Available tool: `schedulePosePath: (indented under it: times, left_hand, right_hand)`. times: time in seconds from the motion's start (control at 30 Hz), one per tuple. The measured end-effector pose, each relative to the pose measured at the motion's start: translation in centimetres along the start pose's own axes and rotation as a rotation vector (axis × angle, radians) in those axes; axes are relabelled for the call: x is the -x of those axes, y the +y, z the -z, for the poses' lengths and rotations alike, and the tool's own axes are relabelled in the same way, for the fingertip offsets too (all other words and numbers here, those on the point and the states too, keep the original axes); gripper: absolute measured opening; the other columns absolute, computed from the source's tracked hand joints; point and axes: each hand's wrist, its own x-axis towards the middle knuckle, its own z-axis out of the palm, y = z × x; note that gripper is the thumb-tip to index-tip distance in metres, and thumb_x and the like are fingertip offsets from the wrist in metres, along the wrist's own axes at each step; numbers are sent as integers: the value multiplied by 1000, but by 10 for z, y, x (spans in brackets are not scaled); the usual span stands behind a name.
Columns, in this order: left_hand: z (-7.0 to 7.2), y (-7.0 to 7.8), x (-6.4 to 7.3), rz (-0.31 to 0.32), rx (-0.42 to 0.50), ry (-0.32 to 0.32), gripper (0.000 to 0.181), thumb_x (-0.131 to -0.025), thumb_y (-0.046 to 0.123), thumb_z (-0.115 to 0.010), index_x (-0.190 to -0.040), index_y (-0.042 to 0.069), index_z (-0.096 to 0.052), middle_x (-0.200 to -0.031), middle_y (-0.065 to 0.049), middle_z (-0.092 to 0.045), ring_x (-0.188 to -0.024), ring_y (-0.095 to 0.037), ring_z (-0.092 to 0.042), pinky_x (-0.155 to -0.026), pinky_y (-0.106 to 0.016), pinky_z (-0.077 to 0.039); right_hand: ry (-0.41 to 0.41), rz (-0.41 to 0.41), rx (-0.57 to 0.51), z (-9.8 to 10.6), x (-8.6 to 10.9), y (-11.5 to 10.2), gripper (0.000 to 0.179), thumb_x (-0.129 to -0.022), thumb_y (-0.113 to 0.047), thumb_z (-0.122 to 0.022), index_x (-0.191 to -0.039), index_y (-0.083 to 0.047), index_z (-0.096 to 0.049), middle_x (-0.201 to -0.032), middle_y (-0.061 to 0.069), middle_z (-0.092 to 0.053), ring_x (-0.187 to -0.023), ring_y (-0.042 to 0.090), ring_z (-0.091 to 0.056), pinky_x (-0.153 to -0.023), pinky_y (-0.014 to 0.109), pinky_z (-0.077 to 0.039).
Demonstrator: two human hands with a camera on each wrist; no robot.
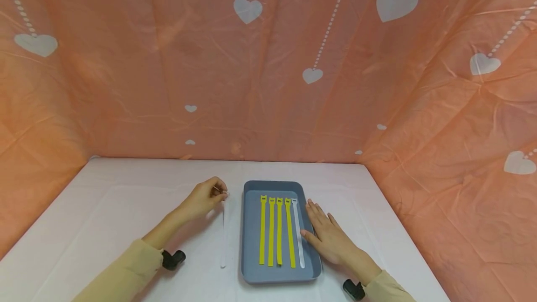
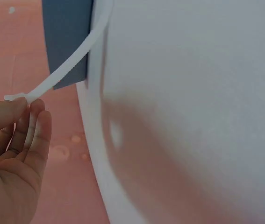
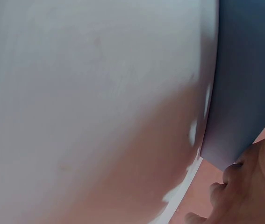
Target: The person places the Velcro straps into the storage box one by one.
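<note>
My left hand [image 1: 206,197] pinches the head end of a white cable strap [image 2: 69,65] between thumb and fingers, left of the tray. The rest of that strap hangs down toward the tablecloth. A grey-blue tray [image 1: 280,277] holds several yellow cable straps [image 1: 262,232] side by side, slotted heads at the far end. To their right lies one white strap [image 1: 298,232], also in the tray. Fingers extended, my right hand [image 1: 331,236] rests on the tray's right rim, its thumb reaching over the edge. In the right wrist view, fingers show beside the tray's outer wall [image 3: 244,84].
White cloth covers the table [image 1: 147,190]. An orange curtain [image 1: 209,69] with white hearts stands behind it and at both sides. A black wrist camera [image 1: 174,260] sits on the left sleeve, another [image 1: 354,289] on the right.
</note>
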Motion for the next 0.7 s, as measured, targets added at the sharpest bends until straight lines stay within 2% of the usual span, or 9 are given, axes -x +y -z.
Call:
schedulePosePath:
  times: [0.37,0.7]
  left_hand:
    - [6,17,6,-17,69,11,11,-96,-2,-69,-104,0,-62,-96,-9,-70,-88,-19,-67,-73,-24,-56]
    - [14,33,13,-47,86,27,12,-98,2,-69,-107,2,-61,-97,-7,-68,-90,-19,-67,-76,-26,-57]
  right_hand:
    - [1,-3,-1,0,0,0,80,-108,-53,-46,-165,-4,-18,-174,9,-9,-160,34,-10,-124,66,-10]
    - [2,-4,-1,0,1,-1,80,-108,-53,-47,-165,-4,-19,-174,9,-9,-160,34,-10,-124,66,-11]
